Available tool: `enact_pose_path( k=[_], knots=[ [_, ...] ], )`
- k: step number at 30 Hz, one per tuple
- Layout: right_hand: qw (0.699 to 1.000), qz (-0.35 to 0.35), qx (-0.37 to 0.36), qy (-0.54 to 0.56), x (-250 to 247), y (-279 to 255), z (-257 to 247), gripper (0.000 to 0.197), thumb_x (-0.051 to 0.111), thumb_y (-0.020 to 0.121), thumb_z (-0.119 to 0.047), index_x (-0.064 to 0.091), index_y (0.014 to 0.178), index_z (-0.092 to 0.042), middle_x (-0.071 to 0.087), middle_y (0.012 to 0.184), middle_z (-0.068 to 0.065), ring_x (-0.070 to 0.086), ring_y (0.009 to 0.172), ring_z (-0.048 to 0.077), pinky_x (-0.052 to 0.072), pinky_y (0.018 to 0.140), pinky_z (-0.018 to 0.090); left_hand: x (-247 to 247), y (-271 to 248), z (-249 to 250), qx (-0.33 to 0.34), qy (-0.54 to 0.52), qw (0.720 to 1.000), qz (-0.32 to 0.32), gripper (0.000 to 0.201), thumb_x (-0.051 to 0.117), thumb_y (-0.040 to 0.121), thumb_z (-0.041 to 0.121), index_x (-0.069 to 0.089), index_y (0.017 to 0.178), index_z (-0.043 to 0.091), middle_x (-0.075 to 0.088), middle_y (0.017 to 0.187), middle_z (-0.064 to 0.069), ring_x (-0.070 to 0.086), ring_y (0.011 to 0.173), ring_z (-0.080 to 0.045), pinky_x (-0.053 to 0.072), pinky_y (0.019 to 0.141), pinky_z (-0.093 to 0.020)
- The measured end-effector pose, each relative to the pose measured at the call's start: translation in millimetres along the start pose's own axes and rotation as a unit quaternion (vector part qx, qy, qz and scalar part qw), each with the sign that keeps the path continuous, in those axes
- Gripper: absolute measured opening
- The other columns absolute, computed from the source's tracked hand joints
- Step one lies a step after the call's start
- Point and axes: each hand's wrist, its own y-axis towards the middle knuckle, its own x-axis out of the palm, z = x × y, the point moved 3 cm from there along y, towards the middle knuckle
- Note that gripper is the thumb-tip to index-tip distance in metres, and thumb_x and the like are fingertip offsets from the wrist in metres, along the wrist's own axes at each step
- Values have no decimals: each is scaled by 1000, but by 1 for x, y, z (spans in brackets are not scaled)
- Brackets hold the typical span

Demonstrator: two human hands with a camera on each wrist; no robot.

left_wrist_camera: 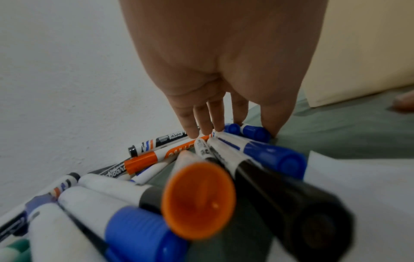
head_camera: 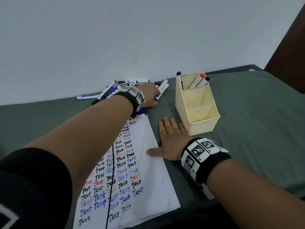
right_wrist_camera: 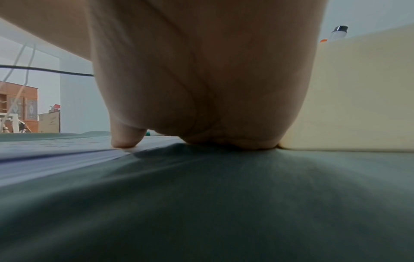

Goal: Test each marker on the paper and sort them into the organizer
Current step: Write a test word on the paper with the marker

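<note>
Green cloth, marker pile under left hand fingertips

Dim, flat indoor light, soft shadows.
Wide-angle bending at edges; nearest marker caps in the left wrist view blur badly.

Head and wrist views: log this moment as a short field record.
left hand: left hand reaching into the pile of whiteboard markers, fingers straight, touching markers, none lifted
right hand: right hand flat on the green cloth, thumb on the white test paper
organizer: cream plastic three-compartment organizer, markers only in far compartment
</note>
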Motion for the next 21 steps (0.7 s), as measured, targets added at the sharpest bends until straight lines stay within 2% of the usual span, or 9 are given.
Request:
enact_pose_path(
  k=[5,7,9,10,12,14,16,19,21],
  knots=[
    [1000,-1,0,0,-2,-1,-1,118,38,83,-86,-19,159,-16,-30,165,5,-25,153,24,-11,124,48,0,-8,5,-21,15,999,28,33,64,87,27,67,114,9,52,118,-18,54,107,-37,48,90,-41],
    [1000,-1,0,0,-2,-1,-1,118,38,84,-86,-19,159,-16,-30,165,5,-25,153,24,-10,124,48,0,-9,9,-29,-6,999,35,34,64,85,21,65,116,7,55,110,-19,57,96,-36,45,76,-37],
    [1000,-1,1,1,-2,-1,0,118,39,84,-86,-19,159,-16,-30,165,5,-25,153,24,-10,124,49,-1,-9,12,-34,-31,998,45,43,63,86,14,58,127,2,59,100,-19,57,88,-35,34,67,-33],
    [1000,0,1,2,-2,-1,0,117,39,84,-86,-19,159,-16,-30,165,5,-25,153,24,-10,124,49,-1,-10,14,-37,-40,997,46,48,62,86,11,54,132,0,61,101,-20,58,91,-35,32,67,-33],
    [1000,5,0,4,-2,-2,-1,117,40,84,-85,-18,159,-16,-29,165,5,-24,153,24,-10,124,49,-1,-11,15,-47,-53,996,46,52,60,86,9,50,136,0,65,109,-19,60,98,-34,39,70,-36],
    [1000,10,1,6,-1,-2,-1,117,40,84,-85,-17,159,-16,-29,166,5,-24,153,24,-10,124,49,-2,-14,15,-60,-60,996,43,54,60,85,10,50,137,2,65,110,-17,58,94,-32,47,75,-39],
    [1000,11,1,11,-2,-1,-1,118,41,84,-85,-17,159,-16,-28,166,5,-24,153,24,-10,124,48,-4,-18,16,-64,-70,995,37,56,61,84,11,50,138,4,65,106,-16,56,88,-30,47,73,-37],
    [1000,9,-1,12,-2,0,-1,119,41,83,-86,-16,160,-16,-28,166,5,-24,153,24,-10,124,48,-8,-32,13,-73,-71,994,33,41,61,87,14,61,127,10,66,107,-14,61,98,-31,45,72,-33],
    [1000,9,-2,16,-4,0,-1,119,41,82,-86,-15,160,-15,-27,166,6,-23,154,25,-9,124,49,-11,-47,7,-73,-79,994,35,37,62,89,16,62,125,9,65,113,-13,60,107,-31,49,82,-36]
  ],
)
